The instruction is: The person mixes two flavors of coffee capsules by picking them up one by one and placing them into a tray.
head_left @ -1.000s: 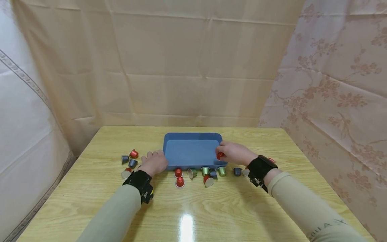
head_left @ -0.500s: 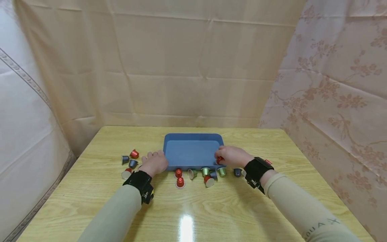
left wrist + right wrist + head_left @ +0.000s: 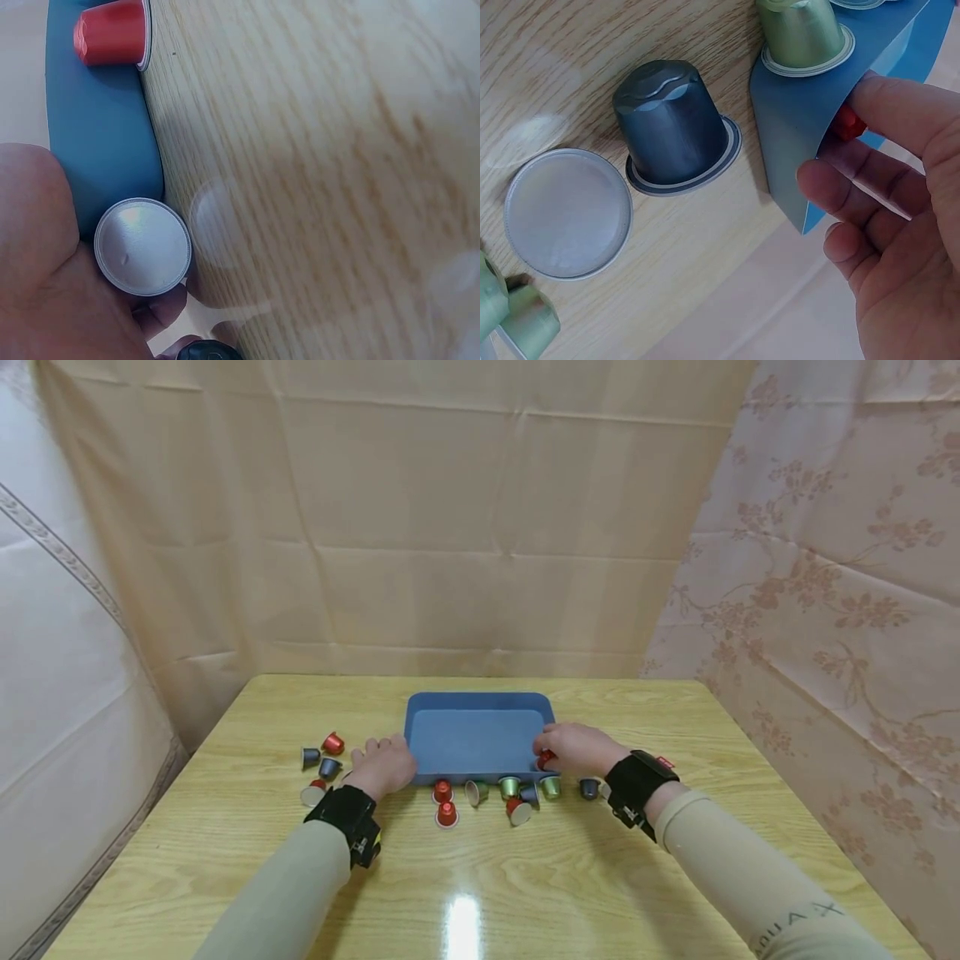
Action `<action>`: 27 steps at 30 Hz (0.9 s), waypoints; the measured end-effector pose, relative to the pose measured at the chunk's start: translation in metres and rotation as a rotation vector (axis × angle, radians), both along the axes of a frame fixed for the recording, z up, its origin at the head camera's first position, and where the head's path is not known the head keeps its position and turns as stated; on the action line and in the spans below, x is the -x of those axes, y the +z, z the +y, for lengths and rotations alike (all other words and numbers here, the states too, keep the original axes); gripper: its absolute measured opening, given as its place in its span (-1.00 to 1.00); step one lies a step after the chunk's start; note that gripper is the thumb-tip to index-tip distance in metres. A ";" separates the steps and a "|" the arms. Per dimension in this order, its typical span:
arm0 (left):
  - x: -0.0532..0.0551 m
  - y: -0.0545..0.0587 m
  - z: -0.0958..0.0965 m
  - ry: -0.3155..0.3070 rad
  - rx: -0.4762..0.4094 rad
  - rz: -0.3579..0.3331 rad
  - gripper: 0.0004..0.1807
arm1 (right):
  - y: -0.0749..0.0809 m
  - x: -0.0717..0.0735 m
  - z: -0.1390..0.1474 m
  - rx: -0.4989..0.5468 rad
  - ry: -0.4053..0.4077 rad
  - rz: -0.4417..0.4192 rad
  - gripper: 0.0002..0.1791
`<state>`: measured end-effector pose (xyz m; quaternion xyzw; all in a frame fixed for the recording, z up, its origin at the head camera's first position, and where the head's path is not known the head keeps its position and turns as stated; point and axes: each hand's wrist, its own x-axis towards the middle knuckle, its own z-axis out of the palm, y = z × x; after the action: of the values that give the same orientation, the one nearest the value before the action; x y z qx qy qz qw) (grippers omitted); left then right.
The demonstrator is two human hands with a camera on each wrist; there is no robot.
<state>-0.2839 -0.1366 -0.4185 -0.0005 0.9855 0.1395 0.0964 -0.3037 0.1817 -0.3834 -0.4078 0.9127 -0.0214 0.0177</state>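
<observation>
My right hand [image 3: 581,748] reaches over the right front corner of the blue tray [image 3: 480,727]. Its thumb and fingers pinch a red coffee capsule [image 3: 546,761] low inside the tray. In the right wrist view the tray wall and fingers hide most of that red capsule [image 3: 848,123]. My left hand [image 3: 384,765] is at the left front corner of the tray, fingers bent. In the left wrist view it holds a coffee capsule [image 3: 142,247] whose silver lid faces the camera; the hand hides that capsule's body.
Red capsules [image 3: 446,813], green capsules [image 3: 551,787] and a dark one [image 3: 528,793] line the tray's front side. A dark capsule [image 3: 589,787] stands to the right, next to a lid-up one [image 3: 568,214]. Several red and dark capsules [image 3: 329,767] lie left of my left hand.
My right hand has lowered the red capsule slightly toward me, down into the tray's right front corner, and then stayed there. My left hand has held still.
</observation>
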 end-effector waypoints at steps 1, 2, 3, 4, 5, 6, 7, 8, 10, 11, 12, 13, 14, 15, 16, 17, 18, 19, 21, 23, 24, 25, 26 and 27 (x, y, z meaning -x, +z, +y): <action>0.000 0.000 0.000 -0.001 -0.001 0.000 -0.71 | 0.000 0.000 0.000 -0.002 -0.001 -0.002 -0.81; 0.000 -0.001 0.000 -0.002 -0.001 -0.001 -0.71 | 0.000 0.000 0.000 -0.003 -0.002 -0.004 -0.81; 0.001 -0.001 0.000 -0.003 0.001 0.000 -0.71 | 0.000 0.000 0.000 -0.003 -0.002 -0.006 -0.81; 0.001 -0.001 0.000 -0.002 0.004 0.000 -0.71 | 0.001 0.000 0.000 -0.004 0.000 -0.009 -0.81; 0.001 -0.001 0.000 -0.002 0.004 0.000 -0.72 | 0.001 -0.001 0.000 -0.005 0.000 -0.012 -0.81; 0.001 -0.001 0.000 -0.001 0.002 0.000 -0.72 | 0.001 -0.001 0.001 -0.007 -0.003 -0.017 -0.81; 0.001 0.000 0.000 -0.002 0.001 0.000 -0.72 | 0.001 -0.001 0.001 -0.008 -0.004 -0.020 -0.81; 0.000 0.000 0.000 -0.001 0.001 0.000 -0.72 | 0.001 -0.001 0.001 -0.008 -0.006 -0.025 -0.80; 0.000 0.000 0.000 0.000 -0.003 -0.001 -0.72 | 0.001 -0.001 0.001 -0.010 -0.005 -0.030 -0.80; 0.000 0.001 0.000 0.000 -0.004 -0.001 -0.72 | 0.001 -0.001 0.001 -0.010 -0.006 -0.032 -0.80; -0.001 0.001 0.000 0.000 -0.006 0.000 -0.72 | 0.001 -0.001 0.001 -0.011 -0.008 -0.032 -0.80; -0.001 0.001 0.001 -0.001 -0.006 0.000 -0.73 | 0.001 -0.001 0.001 -0.012 -0.008 -0.031 -0.80; -0.001 0.001 0.001 -0.001 -0.005 0.001 -0.72 | 0.002 -0.001 0.001 -0.014 -0.008 -0.032 -0.80; -0.001 0.001 0.001 0.000 -0.003 0.001 -0.72 | 0.002 -0.001 0.000 -0.014 -0.009 -0.033 -0.80; 0.000 0.001 0.001 0.000 -0.002 0.002 -0.72 | 0.002 -0.001 0.000 -0.014 -0.010 -0.033 -0.80; 0.000 0.000 0.001 0.000 0.000 0.002 -0.72 | 0.003 -0.001 0.000 -0.012 -0.012 -0.036 -0.80; 0.000 0.000 0.001 -0.001 0.002 0.003 -0.72 | 0.004 -0.001 0.001 -0.005 -0.016 -0.038 -0.80; 0.000 0.000 0.001 -0.002 0.004 0.003 -0.73 | 0.005 -0.001 0.001 0.004 -0.021 -0.041 -0.79; 0.000 0.000 0.000 -0.002 0.004 0.004 -0.73 | 0.008 -0.001 0.001 0.023 -0.037 -0.046 -0.79; 0.001 0.000 0.000 -0.001 0.003 0.004 -0.74 | 0.011 -0.001 0.003 0.040 -0.056 -0.049 -0.78; 0.001 -0.001 0.001 0.000 0.003 0.004 -0.74 | 0.012 -0.001 0.004 0.046 -0.067 -0.050 -0.77; 0.001 -0.001 0.001 0.001 0.003 0.003 -0.74 | 0.013 0.000 0.006 0.051 -0.080 -0.052 -0.77; 0.002 -0.001 0.001 0.003 0.006 0.002 -0.74 | 0.015 0.000 0.008 0.056 -0.091 -0.055 -0.77; 0.002 -0.002 0.001 0.004 0.009 -0.001 -0.73 | 0.015 0.000 0.010 0.058 -0.097 -0.054 -0.77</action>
<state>-0.2861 -0.1357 -0.4203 -0.0028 0.9861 0.1350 0.0963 -0.3037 0.1918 -0.3679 -0.3628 0.9295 -0.0597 0.0291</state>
